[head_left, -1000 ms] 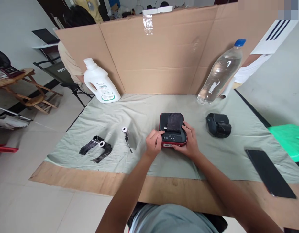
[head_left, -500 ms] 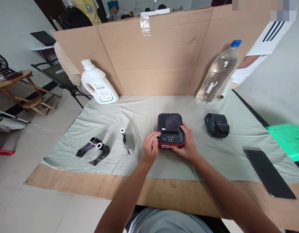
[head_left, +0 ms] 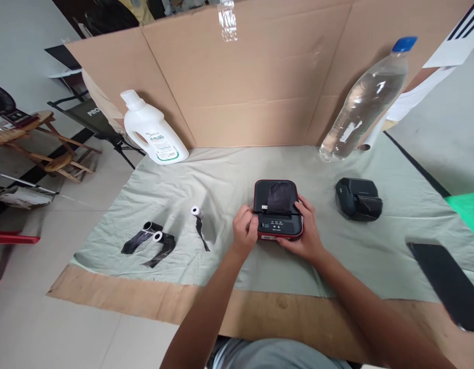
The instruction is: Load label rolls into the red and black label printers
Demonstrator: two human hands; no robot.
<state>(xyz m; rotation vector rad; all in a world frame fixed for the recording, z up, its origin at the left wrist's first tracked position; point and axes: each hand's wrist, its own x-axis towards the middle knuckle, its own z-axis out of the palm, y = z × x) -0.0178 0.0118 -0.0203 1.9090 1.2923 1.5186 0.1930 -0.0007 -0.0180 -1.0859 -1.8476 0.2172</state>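
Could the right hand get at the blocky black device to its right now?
Likely yes, after letting go: the right hand holds the red-edged device, with only cloth between that hand and the blocky black device.

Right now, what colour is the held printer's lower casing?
The printer has a red lower casing, seen best in the head view.

We are looking through one camera worn on the head, facing forward and down at the surface [head_left: 225,171] from close above its near edge. We are catching the wearer's shirt [head_left: 275,354] at the bottom, while a cardboard panel [head_left: 252,77] is spanning much of the top.
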